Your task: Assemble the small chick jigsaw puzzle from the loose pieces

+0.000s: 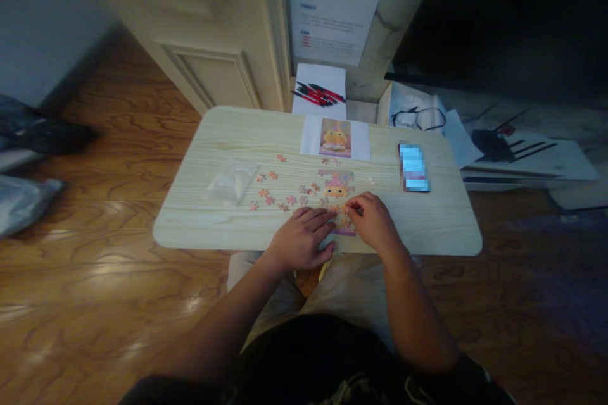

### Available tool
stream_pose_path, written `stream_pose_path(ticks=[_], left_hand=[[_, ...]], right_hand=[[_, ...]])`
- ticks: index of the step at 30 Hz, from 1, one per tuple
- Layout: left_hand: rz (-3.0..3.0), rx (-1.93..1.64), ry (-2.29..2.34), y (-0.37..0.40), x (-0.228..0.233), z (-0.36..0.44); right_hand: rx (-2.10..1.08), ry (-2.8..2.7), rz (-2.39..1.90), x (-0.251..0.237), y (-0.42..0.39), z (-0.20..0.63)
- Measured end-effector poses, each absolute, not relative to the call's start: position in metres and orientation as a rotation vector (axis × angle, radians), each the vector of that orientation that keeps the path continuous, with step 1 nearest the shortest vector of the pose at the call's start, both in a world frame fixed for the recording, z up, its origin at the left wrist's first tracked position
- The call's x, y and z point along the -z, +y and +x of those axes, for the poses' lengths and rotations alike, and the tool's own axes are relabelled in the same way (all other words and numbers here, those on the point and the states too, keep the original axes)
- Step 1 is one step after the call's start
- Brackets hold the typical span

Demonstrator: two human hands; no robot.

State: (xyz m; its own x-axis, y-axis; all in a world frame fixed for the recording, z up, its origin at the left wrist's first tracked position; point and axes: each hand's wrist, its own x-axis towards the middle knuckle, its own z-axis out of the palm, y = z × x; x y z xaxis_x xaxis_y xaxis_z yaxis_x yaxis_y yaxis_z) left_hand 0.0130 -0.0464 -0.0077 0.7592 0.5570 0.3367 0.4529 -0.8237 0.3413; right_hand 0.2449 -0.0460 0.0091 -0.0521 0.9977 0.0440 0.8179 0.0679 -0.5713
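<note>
Partly built jigsaw puzzle lies near the front edge of the tabletop. Right hand pinches a small piece at its lower part; left hand lies flat beside, fingers loosely spread, holding nothing. Best: steady the assembled part, match against the reference picture, press gently. Loose pieces lie left.
</note>
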Motion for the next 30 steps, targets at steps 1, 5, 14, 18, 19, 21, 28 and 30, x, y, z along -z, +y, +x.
stream_pose_path(ticks=[1, 5, 14, 18, 19, 21, 28, 30], left_hand=[[2.721, -0.622, 0.784, -0.046, 0.008, 0.013], [2.717, -0.61, 0.781, -0.046, 0.007, 0.012], [2.701, -0.621, 0.856, -0.047, 0.005, 0.014], [2.701, -0.6, 0.872, -0.046, 0.005, 0.015], [2.7, -0.594, 0.872, -0.046, 0.005, 0.015], [2.703, -0.581, 0.869, -0.046, 0.005, 0.015], [2.703, -0.558, 0.854, -0.046, 0.006, 0.014], [2.702, -0.543, 0.86, -0.045, 0.006, 0.014]], right_hand=[[-0.553, -1.927, -1.803, -0.009, -0.045, 0.245], [-0.548, -1.928, -1.804, -0.009, -0.043, 0.244], [-0.545, -1.958, -1.776, -0.009, -0.047, 0.244], [-0.561, -1.989, -1.781, -0.01, -0.048, 0.244], [-0.565, -1.994, -1.779, -0.01, -0.049, 0.244], [-0.568, -1.98, -1.774, -0.012, -0.049, 0.246], [-0.579, -1.973, -1.786, -0.014, -0.055, 0.255], [-0.562, -1.98, -1.78, -0.012, -0.057, 0.258]])
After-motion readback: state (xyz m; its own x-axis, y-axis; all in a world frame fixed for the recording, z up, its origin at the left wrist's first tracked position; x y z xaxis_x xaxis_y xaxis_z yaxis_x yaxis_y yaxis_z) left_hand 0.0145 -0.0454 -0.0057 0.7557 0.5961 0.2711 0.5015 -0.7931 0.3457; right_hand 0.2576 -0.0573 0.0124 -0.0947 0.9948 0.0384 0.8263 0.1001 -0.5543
